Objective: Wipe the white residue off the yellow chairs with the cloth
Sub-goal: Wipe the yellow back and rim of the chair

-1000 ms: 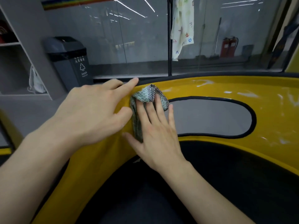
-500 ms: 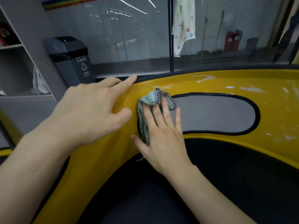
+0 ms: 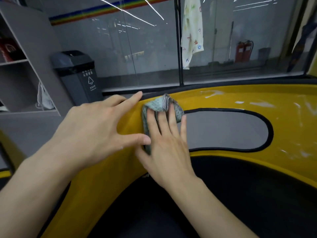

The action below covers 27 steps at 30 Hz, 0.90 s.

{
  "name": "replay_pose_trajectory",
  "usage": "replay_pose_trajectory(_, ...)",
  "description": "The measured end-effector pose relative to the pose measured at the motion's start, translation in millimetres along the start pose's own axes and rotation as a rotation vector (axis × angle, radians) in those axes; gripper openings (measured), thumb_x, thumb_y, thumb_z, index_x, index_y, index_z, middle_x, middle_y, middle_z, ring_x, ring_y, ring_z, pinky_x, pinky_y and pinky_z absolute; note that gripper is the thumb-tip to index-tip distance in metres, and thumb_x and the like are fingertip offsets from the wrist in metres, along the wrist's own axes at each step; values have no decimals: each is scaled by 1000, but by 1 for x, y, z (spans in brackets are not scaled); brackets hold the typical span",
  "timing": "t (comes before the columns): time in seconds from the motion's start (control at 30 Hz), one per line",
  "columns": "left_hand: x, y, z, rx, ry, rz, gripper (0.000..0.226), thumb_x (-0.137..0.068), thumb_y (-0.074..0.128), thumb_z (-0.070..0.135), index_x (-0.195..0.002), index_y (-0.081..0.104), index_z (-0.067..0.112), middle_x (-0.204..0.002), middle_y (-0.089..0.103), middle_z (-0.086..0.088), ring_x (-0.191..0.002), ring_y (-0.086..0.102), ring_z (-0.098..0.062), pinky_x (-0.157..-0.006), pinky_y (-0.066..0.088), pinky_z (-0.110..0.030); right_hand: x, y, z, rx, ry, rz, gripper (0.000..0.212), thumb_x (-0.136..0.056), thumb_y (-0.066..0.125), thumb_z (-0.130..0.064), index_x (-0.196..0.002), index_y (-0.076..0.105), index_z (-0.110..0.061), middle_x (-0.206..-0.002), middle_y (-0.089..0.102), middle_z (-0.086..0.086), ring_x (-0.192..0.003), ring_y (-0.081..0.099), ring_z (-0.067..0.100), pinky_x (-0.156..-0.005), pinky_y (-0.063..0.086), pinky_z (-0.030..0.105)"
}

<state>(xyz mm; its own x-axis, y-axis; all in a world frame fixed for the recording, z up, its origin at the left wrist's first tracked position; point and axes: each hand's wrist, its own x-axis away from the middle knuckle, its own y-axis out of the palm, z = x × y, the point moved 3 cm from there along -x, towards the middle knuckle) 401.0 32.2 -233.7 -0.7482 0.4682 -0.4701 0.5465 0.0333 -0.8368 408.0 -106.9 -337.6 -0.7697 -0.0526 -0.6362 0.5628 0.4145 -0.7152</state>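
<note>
The left hand (image 3: 92, 133) lies spread on the left shoulder of the yellow chair (image 3: 106, 182). Its fingers (image 3: 130, 102) are straight and released, with the forefinger along the black top edge and the thumb tip touching the cloth's lower end. It grips nothing, so a hard stroke that shifts the chair could send this brace sliding off the glossy curve.

Just right of it, the right hand (image 3: 168, 152) presses the cloth (image 3: 161, 105) against the chair with straight fingers (image 3: 173, 121). The cloth is bunched and folds over the fingertips rather than being clutched. Held by pressure alone, it could roll up or slip from under the palm, leaving bare skin to smear the surface.

Right of those fingers is the oval opening (image 3: 223, 129) with its black trim, and the little finger hangs over it. A sideways stroke could drag the cloth into the gap and snag it on the rim.

Further right, well apart from the fingers, white residue (image 3: 212, 94) streaks the chair's upper band and far side. So small a wad may skip streaks or merely spread them.
</note>
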Motion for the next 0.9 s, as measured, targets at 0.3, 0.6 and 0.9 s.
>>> replay_pose_trajectory(0.3, -2, -2, 1, -39, -20, -35, 110, -57, 14, 104, -155, 10, 52, -142, 49, 21, -106, 66, -24, -57, 31, -32, 0, -2, 2, 23, 2, -5, 92, -90, 43, -58, -159, -3, -19, -167, -3, 4, -151, -18, 25, -120, -3, 60)
replay_pose_trajectory(0.6, -4, 0, 0, -42, -12, -54, 114, -56, 6, 106, -155, 9, 51, -142, 49, 21, -100, 67, -20, -53, 33, -30, 2, -2, 8, 36, 59, 20, 95, -88, 46, -61, -159, 0, -17, -167, 2, 6, -152, -12, 24, -120, -2, 61)
replay_pose_trajectory(0.9, -17, -4, 2, 42, 14, -143, 118, -41, 5, 111, -146, -16, 62, -140, 40, 29, -111, 60, -16, -69, 45, -34, 6, 1, 16, 68, 106, 34, 98, -87, 53, -58, -159, 2, -16, -167, 5, 8, -153, -8, 26, -120, 0, 60)
